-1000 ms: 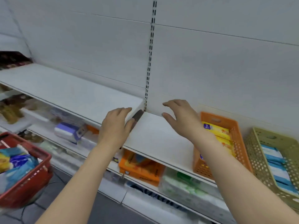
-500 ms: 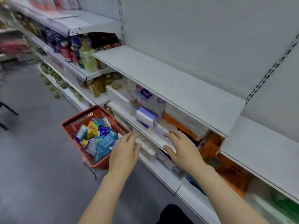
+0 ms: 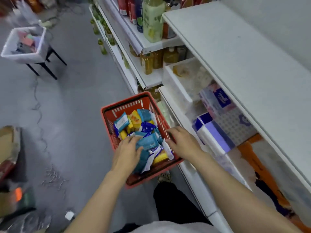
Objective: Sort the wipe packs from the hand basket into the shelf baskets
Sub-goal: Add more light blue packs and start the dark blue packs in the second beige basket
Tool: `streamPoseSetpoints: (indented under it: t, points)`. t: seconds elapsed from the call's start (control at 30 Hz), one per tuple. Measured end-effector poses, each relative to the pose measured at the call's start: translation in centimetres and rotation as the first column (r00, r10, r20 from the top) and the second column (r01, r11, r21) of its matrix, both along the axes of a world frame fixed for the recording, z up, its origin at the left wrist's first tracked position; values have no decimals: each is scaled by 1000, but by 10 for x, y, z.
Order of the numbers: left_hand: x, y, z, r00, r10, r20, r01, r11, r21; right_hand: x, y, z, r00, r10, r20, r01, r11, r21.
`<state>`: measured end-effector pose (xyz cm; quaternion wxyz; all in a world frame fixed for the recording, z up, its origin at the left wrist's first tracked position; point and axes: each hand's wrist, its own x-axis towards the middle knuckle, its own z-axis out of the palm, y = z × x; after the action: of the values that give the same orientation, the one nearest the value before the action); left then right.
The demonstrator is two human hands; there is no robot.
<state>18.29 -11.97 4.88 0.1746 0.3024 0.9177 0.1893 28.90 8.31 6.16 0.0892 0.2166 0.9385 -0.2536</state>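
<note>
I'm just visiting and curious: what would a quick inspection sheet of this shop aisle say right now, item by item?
Surface: grey floor; the top white shelf is bare.
Job's things: red hand basket on the floor by the shelving, holding mixed blue, teal and yellow wipe packs. No shelf baskets in view.
Clutter: white bin of goods on a black stand; cardboard box at the left edge.
Hands: left hand rests on a teal pack; right hand is over the basket's right rim, fingers spread, holding nothing.
Cables: a thin cable trails across the floor.
Surroundings: bottles and tissue packs on the lower shelves.
</note>
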Motion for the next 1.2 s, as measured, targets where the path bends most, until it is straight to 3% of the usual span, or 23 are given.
streamPoseSetpoints:
  t: [0.23,0.4,0.6,0.73,0.8,0.87,0.93,1.03,1.1,1.2]
  points:
    - [-75,6,-71,953,210,217,-187,975,-123,-107,16,-86,970,13,241,30,985,-172]
    - [-117,21,-108,911,265,317,-253,964,-80,-165,1,-138,950,-213,229,271,925,-266]
    - [-167,26,-136,887,217,408,-215,975,-52,-225,-12,-177,857,-479,191,512,835,-202]
    - [-183,20,-144,878,196,437,-198,979,-41,-245,-18,-196,832,-488,264,516,856,-44]
    - [-188,18,-144,864,176,471,-188,982,-22,-244,-16,-195,822,-524,223,532,847,28]
    - [-192,17,-145,836,178,519,-209,978,3,-239,-15,-186,775,-622,112,625,781,12]
    - [-197,19,-143,803,177,568,-229,973,21,-230,-17,-172,684,-729,22,723,672,-161]
    - [-203,25,-139,717,194,670,-329,941,79,-220,-31,-145,481,-868,120,699,298,-650]
    - [-211,29,-134,651,230,723,-441,890,114,-215,-45,-132,526,-827,199,567,167,-806]
    - [-228,26,-130,655,265,707,-537,822,189,-221,-62,-129,650,-716,256,503,152,-851]
